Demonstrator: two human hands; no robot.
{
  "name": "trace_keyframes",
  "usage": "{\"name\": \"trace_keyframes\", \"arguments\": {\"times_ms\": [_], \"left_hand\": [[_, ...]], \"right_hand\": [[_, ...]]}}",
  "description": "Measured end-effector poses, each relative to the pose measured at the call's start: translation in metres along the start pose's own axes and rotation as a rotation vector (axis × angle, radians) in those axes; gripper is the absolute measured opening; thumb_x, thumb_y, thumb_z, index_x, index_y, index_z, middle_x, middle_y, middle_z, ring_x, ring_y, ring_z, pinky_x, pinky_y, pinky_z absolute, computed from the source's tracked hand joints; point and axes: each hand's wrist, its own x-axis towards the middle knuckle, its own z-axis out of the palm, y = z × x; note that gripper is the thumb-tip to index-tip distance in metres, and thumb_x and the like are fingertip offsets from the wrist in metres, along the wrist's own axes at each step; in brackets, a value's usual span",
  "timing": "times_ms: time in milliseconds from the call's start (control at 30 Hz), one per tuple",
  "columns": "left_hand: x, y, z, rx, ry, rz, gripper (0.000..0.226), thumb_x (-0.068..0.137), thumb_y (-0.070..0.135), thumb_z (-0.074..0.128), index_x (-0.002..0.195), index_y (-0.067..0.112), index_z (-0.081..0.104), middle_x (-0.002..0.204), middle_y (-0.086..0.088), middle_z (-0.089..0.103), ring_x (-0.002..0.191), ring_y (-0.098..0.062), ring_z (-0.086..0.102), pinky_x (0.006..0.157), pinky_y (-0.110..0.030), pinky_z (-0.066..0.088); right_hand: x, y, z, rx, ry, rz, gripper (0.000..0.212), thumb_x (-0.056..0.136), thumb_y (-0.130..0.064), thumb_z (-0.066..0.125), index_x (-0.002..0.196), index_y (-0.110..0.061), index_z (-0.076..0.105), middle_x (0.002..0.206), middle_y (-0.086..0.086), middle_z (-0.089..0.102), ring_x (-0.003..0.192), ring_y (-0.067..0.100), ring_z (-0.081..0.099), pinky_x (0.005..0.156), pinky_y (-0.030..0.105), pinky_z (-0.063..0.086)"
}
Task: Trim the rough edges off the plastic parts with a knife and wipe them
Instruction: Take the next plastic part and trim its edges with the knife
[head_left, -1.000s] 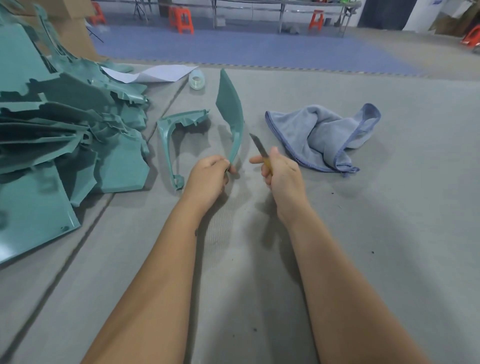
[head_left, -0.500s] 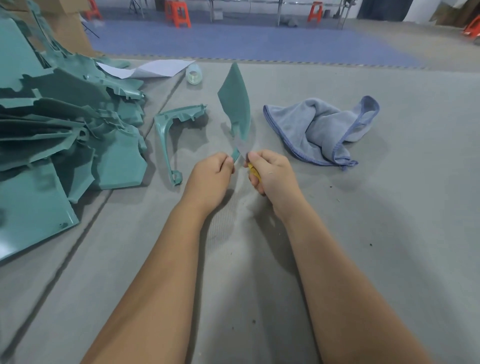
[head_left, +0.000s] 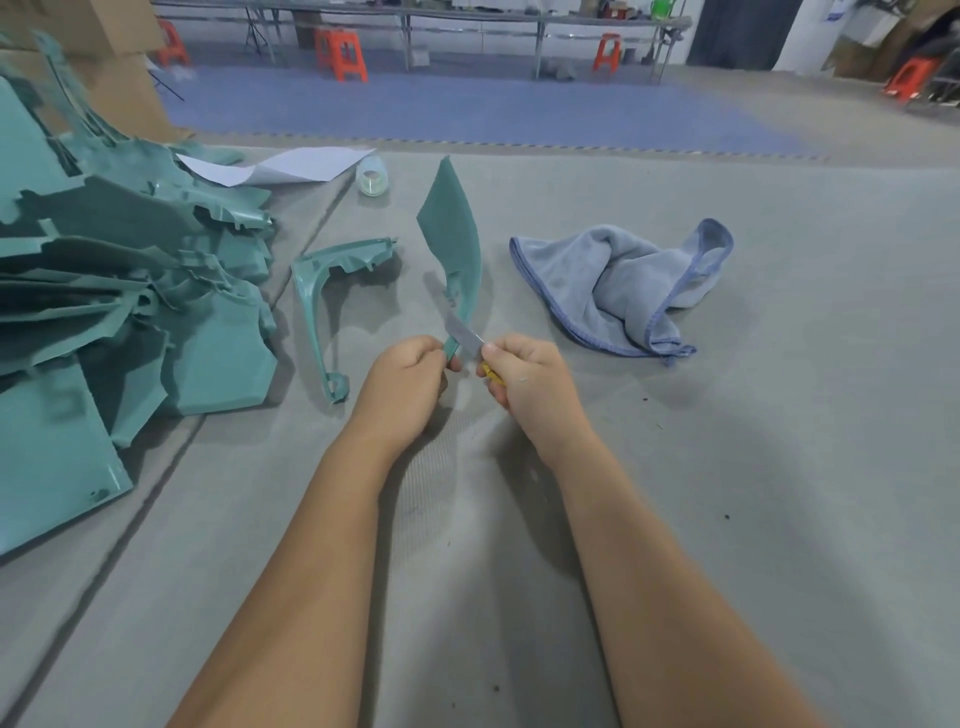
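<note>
My left hand (head_left: 402, 387) grips the lower end of a curved teal plastic part (head_left: 451, 239) that stands upright above the grey mat. My right hand (head_left: 532, 376) holds a knife (head_left: 465, 335) with a yellow handle; its grey blade lies against the part's lower edge, just above my left fingers. A second, arch-shaped teal part (head_left: 317, 296) lies flat to the left. A crumpled blue-grey cloth (head_left: 628, 288) lies to the right of the hands.
A big heap of teal plastic panels (head_left: 119, 291) fills the left side. A white paper sheet (head_left: 280, 166) and a small clear tape roll (head_left: 372, 177) lie farther back. Orange stools (head_left: 343, 54) and long tables stand on the blue floor beyond.
A second ago the knife was held apart to the right of the part. My right hand has moved left and the blade now lies on the part's lower edge. The part has turned slightly.
</note>
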Motion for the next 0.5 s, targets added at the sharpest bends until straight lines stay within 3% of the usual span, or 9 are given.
{"name": "trace_keyframes", "arguments": {"times_ms": [200, 367, 500], "left_hand": [[-0.0017, 0.002, 0.0001, -0.099, 0.02, -0.017, 0.029, 0.09, 0.014, 0.043, 0.069, 0.02, 0.063, 0.049, 0.009, 0.045, 0.044, -0.006, 0.038, 0.049, -0.027, 0.03], [-0.0039, 0.0011, 0.0027, 0.005, 0.051, 0.055, 0.028, 0.094, 0.019, 0.043, 0.075, 0.023, 0.062, 0.062, 0.005, 0.051, 0.049, -0.005, 0.042, 0.054, -0.028, 0.035], [-0.0058, 0.0002, 0.0032, 0.086, 0.034, 0.095, 0.027, 0.093, 0.02, 0.043, 0.074, 0.021, 0.061, 0.06, 0.007, 0.051, 0.052, -0.009, 0.042, 0.054, -0.03, 0.034]], "right_hand": [[0.0002, 0.0013, 0.0017, -0.048, -0.051, -0.009, 0.031, 0.081, -0.037, 0.048, 0.053, -0.028, 0.059, 0.045, -0.011, 0.039, 0.054, 0.015, 0.036, 0.06, 0.036, 0.029], [0.0037, 0.0027, 0.0025, -0.011, -0.06, -0.004, 0.04, 0.094, -0.024, 0.05, 0.055, -0.022, 0.059, 0.057, 0.0, 0.044, 0.061, 0.02, 0.038, 0.064, 0.037, 0.031], [0.0072, 0.0016, -0.0019, -0.028, -0.096, -0.022, 0.04, 0.098, -0.02, 0.048, 0.059, -0.02, 0.055, 0.045, -0.007, 0.038, 0.047, 0.011, 0.033, 0.051, 0.027, 0.028]]}}
